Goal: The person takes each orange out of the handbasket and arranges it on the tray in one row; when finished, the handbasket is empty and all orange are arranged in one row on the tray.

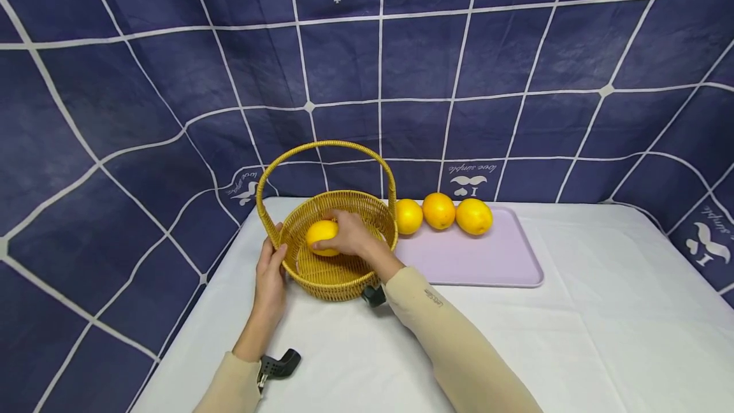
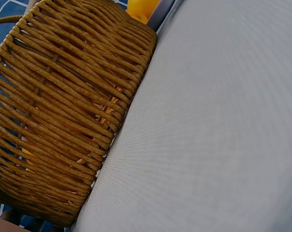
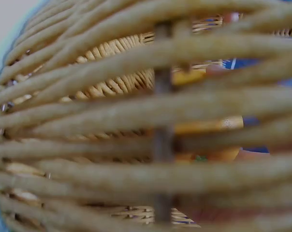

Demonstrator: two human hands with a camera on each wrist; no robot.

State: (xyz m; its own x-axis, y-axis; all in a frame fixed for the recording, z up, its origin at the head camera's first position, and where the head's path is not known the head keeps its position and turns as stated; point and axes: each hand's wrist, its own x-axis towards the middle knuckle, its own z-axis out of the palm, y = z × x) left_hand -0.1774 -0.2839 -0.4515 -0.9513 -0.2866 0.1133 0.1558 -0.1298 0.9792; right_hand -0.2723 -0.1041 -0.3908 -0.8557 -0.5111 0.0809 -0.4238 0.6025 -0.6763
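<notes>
A golden woven basket [image 1: 338,290] with a tall arched handle stands on the white tabletop. My left hand [image 1: 271,282] grips its left side near the foot of the handle. Inside the basket, my right hand [image 1: 352,234] holds an orange [image 1: 322,238], its fingers and thumb around the fruit's right side. The left wrist view shows the basket's outer weave [image 2: 64,96] close up, hiding most of that hand. Strands of the basket wall [image 3: 88,169] fill the right wrist view, with bits of the orange [image 3: 209,126] visible through the gaps.
A lilac tray [image 1: 470,260] lies right of the basket. Along its far edge sit three more oranges [image 1: 439,211] in a row. Behind the table hangs a dark blue cloth [image 1: 424,56] with white grid lines, which also runs down the left side.
</notes>
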